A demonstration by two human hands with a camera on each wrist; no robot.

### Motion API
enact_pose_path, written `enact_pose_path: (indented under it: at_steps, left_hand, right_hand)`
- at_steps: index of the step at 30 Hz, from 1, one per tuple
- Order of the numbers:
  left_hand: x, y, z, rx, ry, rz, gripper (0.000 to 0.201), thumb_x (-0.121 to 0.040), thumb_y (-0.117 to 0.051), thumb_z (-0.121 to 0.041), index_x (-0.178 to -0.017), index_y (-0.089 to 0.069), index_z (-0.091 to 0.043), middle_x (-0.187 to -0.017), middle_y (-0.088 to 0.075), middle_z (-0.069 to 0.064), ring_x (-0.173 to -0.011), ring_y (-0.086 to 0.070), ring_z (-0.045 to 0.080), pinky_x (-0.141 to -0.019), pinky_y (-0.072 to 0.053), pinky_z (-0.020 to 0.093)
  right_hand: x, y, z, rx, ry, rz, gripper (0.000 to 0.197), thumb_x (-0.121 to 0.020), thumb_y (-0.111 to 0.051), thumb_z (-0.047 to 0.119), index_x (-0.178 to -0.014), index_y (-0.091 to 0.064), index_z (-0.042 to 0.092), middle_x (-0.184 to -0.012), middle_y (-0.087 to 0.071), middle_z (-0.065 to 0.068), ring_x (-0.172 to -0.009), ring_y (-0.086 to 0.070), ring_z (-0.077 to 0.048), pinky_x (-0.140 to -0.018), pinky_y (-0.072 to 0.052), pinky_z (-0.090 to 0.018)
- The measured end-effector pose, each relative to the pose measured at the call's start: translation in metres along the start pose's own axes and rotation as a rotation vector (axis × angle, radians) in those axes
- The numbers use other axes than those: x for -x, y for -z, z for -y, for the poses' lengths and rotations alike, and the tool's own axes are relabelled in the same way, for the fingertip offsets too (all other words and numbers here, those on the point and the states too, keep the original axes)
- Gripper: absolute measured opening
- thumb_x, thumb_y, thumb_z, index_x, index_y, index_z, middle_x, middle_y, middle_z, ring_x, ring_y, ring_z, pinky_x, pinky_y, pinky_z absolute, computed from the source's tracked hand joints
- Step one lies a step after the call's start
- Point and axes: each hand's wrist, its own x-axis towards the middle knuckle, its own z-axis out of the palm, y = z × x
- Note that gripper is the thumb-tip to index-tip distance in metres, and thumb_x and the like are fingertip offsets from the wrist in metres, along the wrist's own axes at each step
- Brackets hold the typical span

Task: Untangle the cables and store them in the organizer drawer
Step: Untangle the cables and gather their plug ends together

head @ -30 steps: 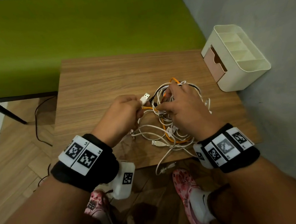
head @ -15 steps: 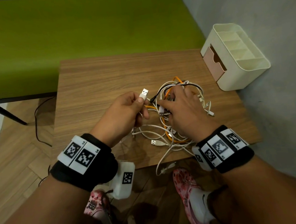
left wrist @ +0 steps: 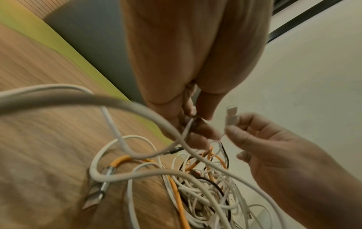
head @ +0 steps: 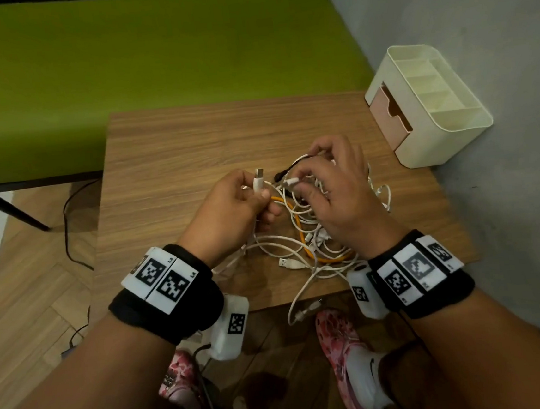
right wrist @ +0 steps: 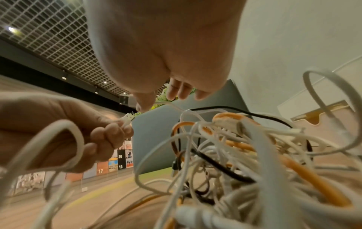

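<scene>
A tangle of white, orange and black cables (head: 312, 243) lies on the wooden table (head: 174, 154). My left hand (head: 259, 193) grips a white cable just below its USB plug (head: 258, 176), which points up. My right hand (head: 296, 182) hovers over the top of the heap and pinches another small white connector (left wrist: 232, 114) between thumb and forefinger, its other fingers spread. The left hand with its plug (right wrist: 127, 119) also shows in the right wrist view. The cream organizer (head: 452, 121) with its pink drawer (head: 385, 117) stands at the table's far right corner.
A green bench (head: 150, 67) runs behind the table and a grey wall closes the right side. One white cable end (head: 299, 303) hangs over the table's front edge above my shoes. A black cord (head: 67, 237) lies on the floor at left.
My right hand has lifted off the middle of the heap to its far side and now pinches a white connector. The left hand raised its USB plug slightly.
</scene>
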Motion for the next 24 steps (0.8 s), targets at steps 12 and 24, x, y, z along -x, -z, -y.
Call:
enact_pose_path:
  at_steps: [12,24]
  left_hand:
    - [-0.003,-0.017,-0.004,0.250,-0.075,-0.027,0.027,-0.103,-0.039,-0.011,-0.099,-0.066,-0.012,-0.067,-0.053,-0.008,-0.064,-0.044,0.008,-0.064,-0.038,0.022]
    - [0.004,-0.031,-0.006,0.229,-0.292,-0.041,0.020,-0.095,-0.055,-0.005,-0.107,-0.069,-0.010,-0.106,-0.073,0.015,-0.103,-0.069,0.028,-0.090,-0.055,0.033]
  right_hand:
    - [-0.004,0.021,0.017,-0.525,-0.287,-0.068,0.009,-0.090,-0.069,0.013,-0.092,-0.070,0.021,-0.084,-0.071,0.003,-0.077,-0.066,-0.005,-0.067,-0.054,-0.019]
    - [-0.001,0.013,0.025,-0.662,-0.405,0.000,0.008,-0.090,-0.070,0.017,-0.084,-0.073,0.014,-0.070,-0.071,-0.007,-0.061,-0.062,-0.015,-0.061,-0.054,-0.034]
